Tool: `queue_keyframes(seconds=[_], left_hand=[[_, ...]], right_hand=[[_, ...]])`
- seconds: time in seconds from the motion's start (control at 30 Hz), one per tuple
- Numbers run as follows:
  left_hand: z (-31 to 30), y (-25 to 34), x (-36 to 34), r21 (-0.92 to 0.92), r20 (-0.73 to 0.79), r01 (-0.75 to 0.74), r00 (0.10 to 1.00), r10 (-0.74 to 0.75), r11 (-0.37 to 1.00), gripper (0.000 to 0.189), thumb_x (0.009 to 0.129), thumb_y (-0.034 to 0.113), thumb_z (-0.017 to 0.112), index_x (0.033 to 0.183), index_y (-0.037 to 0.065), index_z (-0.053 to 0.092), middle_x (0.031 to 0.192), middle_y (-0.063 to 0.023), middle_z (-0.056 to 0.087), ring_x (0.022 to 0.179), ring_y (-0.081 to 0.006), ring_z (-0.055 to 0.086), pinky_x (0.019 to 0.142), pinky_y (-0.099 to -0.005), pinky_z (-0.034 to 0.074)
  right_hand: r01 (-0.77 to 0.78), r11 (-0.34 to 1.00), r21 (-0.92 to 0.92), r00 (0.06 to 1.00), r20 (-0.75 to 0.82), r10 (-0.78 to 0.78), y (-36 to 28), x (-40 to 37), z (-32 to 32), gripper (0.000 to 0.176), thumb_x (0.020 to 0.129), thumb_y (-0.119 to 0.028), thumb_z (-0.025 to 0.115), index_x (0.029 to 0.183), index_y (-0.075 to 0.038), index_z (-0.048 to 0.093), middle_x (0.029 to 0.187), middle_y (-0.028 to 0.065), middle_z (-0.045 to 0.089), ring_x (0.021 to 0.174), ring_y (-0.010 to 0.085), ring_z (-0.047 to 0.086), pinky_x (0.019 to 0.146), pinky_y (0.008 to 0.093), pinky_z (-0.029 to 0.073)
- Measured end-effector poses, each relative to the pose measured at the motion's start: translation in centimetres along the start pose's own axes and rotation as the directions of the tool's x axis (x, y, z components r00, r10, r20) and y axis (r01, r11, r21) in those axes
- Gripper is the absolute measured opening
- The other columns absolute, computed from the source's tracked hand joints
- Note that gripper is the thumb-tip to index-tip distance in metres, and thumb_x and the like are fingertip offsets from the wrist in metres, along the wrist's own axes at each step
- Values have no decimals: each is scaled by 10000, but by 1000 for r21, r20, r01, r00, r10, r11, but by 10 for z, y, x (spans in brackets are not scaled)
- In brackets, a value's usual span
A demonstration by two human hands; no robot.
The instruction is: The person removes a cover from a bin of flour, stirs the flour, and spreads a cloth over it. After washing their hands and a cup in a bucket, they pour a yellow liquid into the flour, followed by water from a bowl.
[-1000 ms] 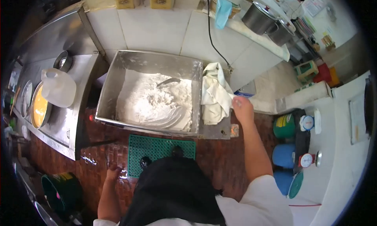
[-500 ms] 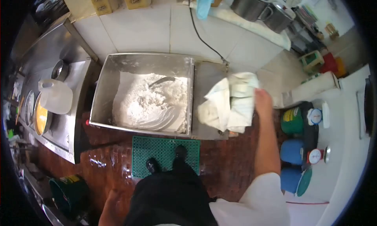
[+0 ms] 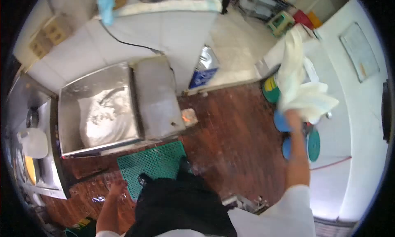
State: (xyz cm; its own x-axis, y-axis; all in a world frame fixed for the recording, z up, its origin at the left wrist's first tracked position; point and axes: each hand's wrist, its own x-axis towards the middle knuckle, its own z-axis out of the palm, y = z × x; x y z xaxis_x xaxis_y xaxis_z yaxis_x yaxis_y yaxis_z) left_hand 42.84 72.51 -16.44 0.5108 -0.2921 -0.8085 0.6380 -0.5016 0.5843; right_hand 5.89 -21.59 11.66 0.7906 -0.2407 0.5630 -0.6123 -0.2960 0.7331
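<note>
Gripping a white cloth, the right hand is closed around its lower edge and raised out to the person's right. The cloth hangs bunched and trailing above the hand, in front of the white bench. The left hand hangs low over the wet brick floor, beside one green mat. It is too blurred to tell whether its fingers are spread or curled, and it holds nothing that shows.

One steel trough stands ahead, holding a heap of white flour, with a flat steel cover over its right part. At the far left sit one white jug and one bowl of yellow liquid. Below the white bench are two blue tubs, one green tub and one green lid. A single blue and silver bag leans against the tiled wall.
</note>
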Motion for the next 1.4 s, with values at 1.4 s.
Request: queue_keyframes(seconds=[1.4], left_hand=[[117, 104, 4, 456, 189, -94, 982, 6, 885, 262, 885, 261, 625, 998, 25, 609, 802, -86, 639, 629, -116, 571, 463, -287, 476]], right_hand=[[-568, 801, 190, 687, 645, 335, 322, -34, -92, 397, 962, -172, 401, 1343, -104, 494, 1121, 115, 595, 825, 199, 612, 746, 305, 500]])
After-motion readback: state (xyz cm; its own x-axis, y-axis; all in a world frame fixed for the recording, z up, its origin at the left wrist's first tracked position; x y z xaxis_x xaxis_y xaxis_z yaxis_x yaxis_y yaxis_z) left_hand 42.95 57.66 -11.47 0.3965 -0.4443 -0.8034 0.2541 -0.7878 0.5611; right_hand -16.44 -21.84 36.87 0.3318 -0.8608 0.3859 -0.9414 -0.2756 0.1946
